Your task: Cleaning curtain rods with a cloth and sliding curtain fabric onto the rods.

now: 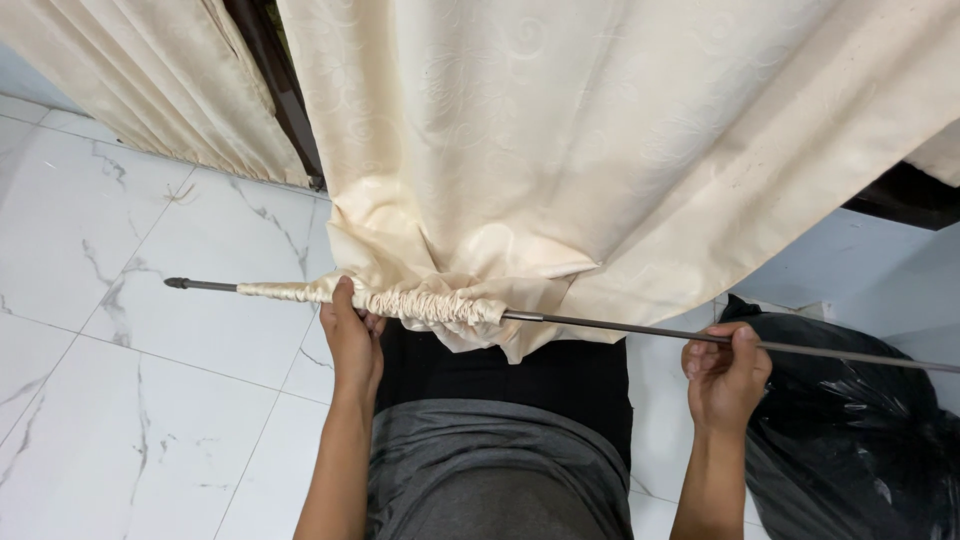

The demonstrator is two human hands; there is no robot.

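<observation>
A: Two hands are working one rod. Starting with the biggest item?

B: Curtain (600,150), cream, patterned, is hanging down over most of the upper view. Its top hem is sitting bunched on the rod, between the hands and nearer the left one.

A: Floor?

B: Floor (120,260), white marble tiles with grey veins, is showing on the left. A second curtain (130,80) is hanging at upper left.

A: Lower right?

B: Bag (850,430), black plastic, is lying crumpled on the floor, just under the rod's right stretch.

A: Rod position?

B: Rod (620,325), thin dark metal, is running nearly level across the view, dipping slightly to the right. Its left tip with a small knob is sticking out bare past the gathered cloth; the right end is running out of view.

A: Grips?

B: Left hand (352,340) is closing around the gathered hem and the rod inside it, thumb on top. Right hand (725,375) is wrapping fingers around bare rod, thumb pressing over it. Both hands are clamped firmly, well apart from each other.
</observation>
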